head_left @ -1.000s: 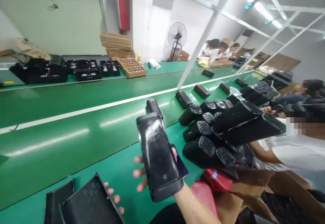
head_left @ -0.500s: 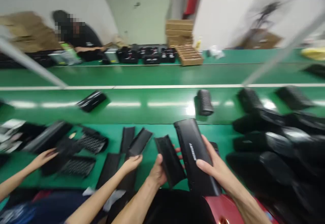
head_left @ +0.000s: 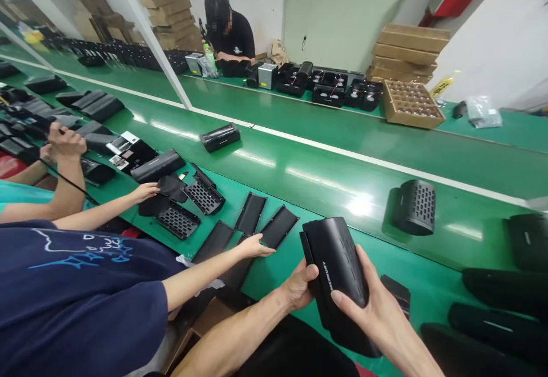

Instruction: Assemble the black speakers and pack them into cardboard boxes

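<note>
My right hand [head_left: 377, 303] grips a black speaker housing [head_left: 342, 263] with white lettering, fingers around its right side and thumb across its front. On its left, my left hand [head_left: 302, 286] closes on a thin black panel [head_left: 306, 247] lying along the housing's left edge. Whether the panel is seated or only touching, I cannot tell. Left of my hands, a co-worker's hand [head_left: 257, 246] is at a flat black panel [head_left: 280, 226] on the green table. That co-worker's other hand [head_left: 145, 191] touches black cloth [head_left: 173, 187].
On the green belt stand a perforated speaker [head_left: 415, 207] and a glossy black speaker [head_left: 220, 137]. Dark housings [head_left: 500, 325] crowd the right side. Perforated black shells [head_left: 205, 193] lie to the left. A person [head_left: 235, 35] sits across the belt, near stacked cardboard boxes [head_left: 406, 52].
The view has swung left. My left hand has brought its black panel from beside the housing up against its left edge. The co-worker's hand has loosened on the flat panel.
</note>
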The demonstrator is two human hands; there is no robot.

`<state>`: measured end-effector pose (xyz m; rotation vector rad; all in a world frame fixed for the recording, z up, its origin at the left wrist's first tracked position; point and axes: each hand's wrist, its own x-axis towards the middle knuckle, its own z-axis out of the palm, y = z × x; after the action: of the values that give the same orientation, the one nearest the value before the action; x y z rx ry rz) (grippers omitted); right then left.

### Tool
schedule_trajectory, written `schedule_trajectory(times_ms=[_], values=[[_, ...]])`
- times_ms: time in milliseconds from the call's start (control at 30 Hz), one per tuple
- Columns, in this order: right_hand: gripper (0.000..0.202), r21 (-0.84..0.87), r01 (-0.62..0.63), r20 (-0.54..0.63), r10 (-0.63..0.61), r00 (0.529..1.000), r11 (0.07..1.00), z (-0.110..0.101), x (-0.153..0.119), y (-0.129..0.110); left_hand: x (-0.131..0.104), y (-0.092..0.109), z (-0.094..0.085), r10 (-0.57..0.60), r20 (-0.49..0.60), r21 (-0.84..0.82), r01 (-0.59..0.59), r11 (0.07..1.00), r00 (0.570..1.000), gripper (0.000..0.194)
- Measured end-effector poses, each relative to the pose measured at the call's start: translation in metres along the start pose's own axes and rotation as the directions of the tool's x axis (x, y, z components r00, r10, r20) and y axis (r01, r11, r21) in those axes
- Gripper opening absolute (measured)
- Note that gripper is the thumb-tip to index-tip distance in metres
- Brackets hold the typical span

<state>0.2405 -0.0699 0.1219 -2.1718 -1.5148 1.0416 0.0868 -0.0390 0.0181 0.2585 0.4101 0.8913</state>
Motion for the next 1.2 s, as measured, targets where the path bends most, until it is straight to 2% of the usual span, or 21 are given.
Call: schedule_trajectory(times_ms=[133, 367, 500, 600, 667, 733, 833, 867, 933, 1000, 1033, 1100, 1200], values=[[0.106, -0.040, -0.017, 0.026, 0.018, 0.999, 0.999, 0.002, 0.002, -0.002, -0.001, 0.003, 0.002, -0.015, 0.015, 0.024, 0.014, 1.000, 1.000, 0.092], [0.110, 0.005, -0.037, 0.188, 0.035, 0.982, 0.999, 0.004, 0.012, 0.004, -0.002, -0.005, -0.009, -0.026, -0.093, 0.078, 0.033, 0.996, 0.995, 0.088], [0.114, 0.082, -0.054, 0.262, 0.031, 0.965, 0.995, 0.005, 0.015, -0.012, -0.007, -0.010, -0.025, -0.129, -0.169, 0.050, 0.139, 0.989, 0.977, 0.082], [0.125, 0.138, -0.061, 0.331, 0.012, 0.943, 0.989, -0.007, 0.026, -0.030, -0.002, 0.004, -0.051, -0.253, -0.277, -0.009, 0.261, 0.965, 0.927, 0.072], [0.129, 0.214, 0.002, 0.277, -0.063, 0.959, 0.977, -0.014, 0.025, -0.033, 0.008, 0.021, -0.064, -0.257, -0.358, -0.007, 0.273, 0.962, 0.898, 0.075], [0.131, 0.290, 0.083, 0.117, -0.121, 0.986, 0.954, -0.007, 0.014, -0.028, 0.014, 0.037, -0.068, -0.192, -0.448, 0.024, 0.227, 0.974, 0.873, 0.083], [0.144, 0.414, 0.121, -0.074, -0.099, 0.992, 0.902, 0.036, -0.003, -0.013, 0.014, 0.050, -0.055, -0.041, -0.548, 0.105, 0.117, 0.988, 0.835, 0.093], [0.145, 0.453, 0.144, -0.134, -0.093, 0.987, 0.880, 0.055, -0.005, -0.009, 0.014, 0.050, -0.048, 0.001, -0.559, 0.131, 0.088, 0.987, 0.829, 0.094], [0.132, 0.492, 0.243, -0.316, -0.088, 0.945, 0.836, 0.085, -0.001, -0.001, 0.017, 0.046, -0.035, 0.067, -0.549, 0.181, 0.040, 0.983, 0.833, 0.093], [0.112, 0.488, 0.343, -0.464, -0.094, 0.881, 0.803, 0.096, 0.007, 0.003, 0.021, 0.041, -0.025, 0.117, -0.525, 0.232, 0.009, 0.973, 0.843, 0.091], [0.106, 0.486, 0.378, -0.494, -0.108, 0.862, 0.788, 0.093, 0.008, 0.006, 0.022, 0.040, -0.022, 0.135, -0.514, 0.255, 0.001, 0.967, 0.847, 0.090], [0.102, 0.514, 0.395, -0.476, -0.130, 0.870, 0.762, 0.073, 0.002, 0.012, 0.019, 0.046, -0.018, 0.157, -0.492, 0.291, -0.008, 0.957, 0.857, 0.092], [0.098, 0.605, 0.287, -0.324, -0.100, 0.941, 0.743, 0.033, -0.027, 0.024, 0.004, 0.070, -0.012, 0.196, -0.440, 0.377, -0.018, 0.926, 0.876, 0.095]])
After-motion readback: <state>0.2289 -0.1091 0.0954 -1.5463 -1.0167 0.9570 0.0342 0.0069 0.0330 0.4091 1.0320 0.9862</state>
